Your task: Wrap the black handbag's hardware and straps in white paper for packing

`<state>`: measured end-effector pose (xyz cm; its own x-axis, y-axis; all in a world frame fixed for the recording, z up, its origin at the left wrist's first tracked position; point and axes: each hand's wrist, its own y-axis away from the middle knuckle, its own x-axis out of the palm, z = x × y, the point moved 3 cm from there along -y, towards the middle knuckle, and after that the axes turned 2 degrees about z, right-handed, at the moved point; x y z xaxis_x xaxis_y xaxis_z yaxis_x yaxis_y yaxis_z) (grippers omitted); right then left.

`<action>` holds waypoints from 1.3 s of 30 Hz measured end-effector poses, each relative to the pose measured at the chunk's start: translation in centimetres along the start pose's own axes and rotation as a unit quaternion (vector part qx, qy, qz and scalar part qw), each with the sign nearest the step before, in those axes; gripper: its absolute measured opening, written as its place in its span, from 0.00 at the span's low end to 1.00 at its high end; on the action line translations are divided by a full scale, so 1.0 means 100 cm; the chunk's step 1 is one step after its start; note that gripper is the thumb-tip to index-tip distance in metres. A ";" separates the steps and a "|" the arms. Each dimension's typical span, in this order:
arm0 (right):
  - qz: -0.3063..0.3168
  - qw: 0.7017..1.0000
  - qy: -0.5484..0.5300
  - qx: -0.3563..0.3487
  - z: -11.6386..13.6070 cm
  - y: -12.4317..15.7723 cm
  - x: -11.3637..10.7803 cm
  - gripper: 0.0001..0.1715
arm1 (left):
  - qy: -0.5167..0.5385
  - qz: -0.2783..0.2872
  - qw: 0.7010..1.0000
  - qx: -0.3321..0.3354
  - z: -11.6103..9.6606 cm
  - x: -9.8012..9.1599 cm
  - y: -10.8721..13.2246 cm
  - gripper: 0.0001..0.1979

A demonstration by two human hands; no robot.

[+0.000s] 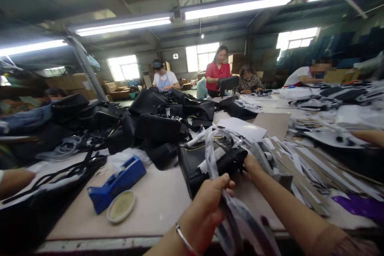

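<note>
A black handbag (192, 164) with gold-coloured trim is tilted on the table in front of me. Plastic-wrapped handles loop over its top, and a white wrapping covers part of its front. My left hand (208, 204), with a bangle at the wrist, is closed round a long strap (237, 228) in clear plastic, below the bag. At the bag's right end, my right hand (252, 164) grips its side; most of those fingers are hidden behind the bag.
A blue tape dispenser (120, 182) and a round shallow dish (121, 207) stand at the left. Black bags (159, 126) pile up behind. A grey tape dispenser (270, 164) and cut strips (312, 172) lie right. Co-workers' arms (15, 182) reach in from both sides; several people sit or stand beyond.
</note>
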<state>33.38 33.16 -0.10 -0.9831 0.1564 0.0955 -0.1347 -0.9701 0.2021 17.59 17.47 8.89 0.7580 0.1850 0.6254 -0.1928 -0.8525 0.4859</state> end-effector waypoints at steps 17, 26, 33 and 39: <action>0.143 0.947 -0.162 0.236 -0.059 0.127 0.024 0.30 | -0.780 -0.149 0.533 0.291 -0.246 -0.035 -0.074 0.05; 0.108 0.929 -0.219 0.278 -0.052 0.115 0.050 0.33 | -0.723 -0.088 0.645 0.231 -0.216 -0.105 -0.147 0.19; 0.028 0.948 -0.277 0.151 -0.006 0.091 0.055 0.21 | -0.659 -0.068 0.693 0.285 -0.206 -0.113 -0.095 0.31; 0.029 0.999 -0.010 -0.032 0.060 0.041 0.002 0.14 | -0.573 -0.115 0.775 0.241 -0.170 -0.108 0.026 0.30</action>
<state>33.41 30.29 6.63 -0.9869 0.1021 0.1246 -0.0852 -0.9874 0.1337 -1.67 21.60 13.77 0.8467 0.0380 -0.5307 0.0743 -0.9961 0.0471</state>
